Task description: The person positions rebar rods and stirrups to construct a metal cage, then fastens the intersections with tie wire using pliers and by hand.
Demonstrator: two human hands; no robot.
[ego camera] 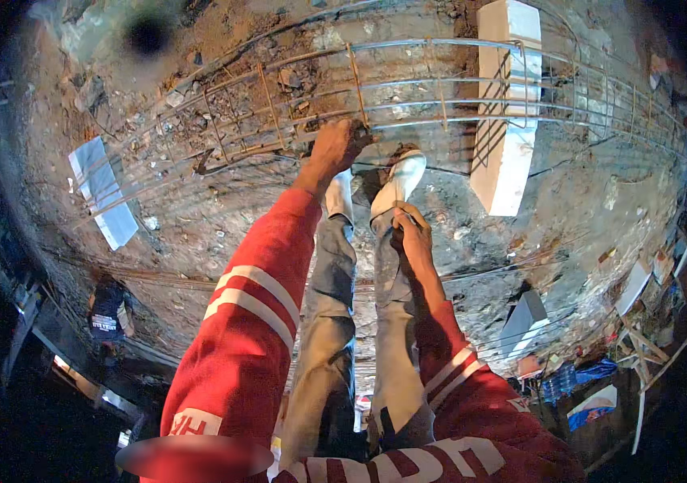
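A rebar cage (352, 84) of long steel bars and square stirrups stretches across the ground in front of me. My left hand (340, 143) is closed at its nearest bar, beside a rusty stirrup; the palm side and part of the fingers are hidden. Lower and to the right, my right hand (413, 228) is held over my right trouser leg, just behind the light shoe (402, 175), with thumb and fingertips close together. Whether something thin is between them cannot be made out. Both arms wear red sleeves with pale stripes.
A long white block (515, 163) lies under the cage at the right, a smaller pale block (103, 192) at the left. Thin bars (168, 278) run behind my feet. A person (108, 311) is at the lower left; wooden sticks (642, 347) stand at the lower right.
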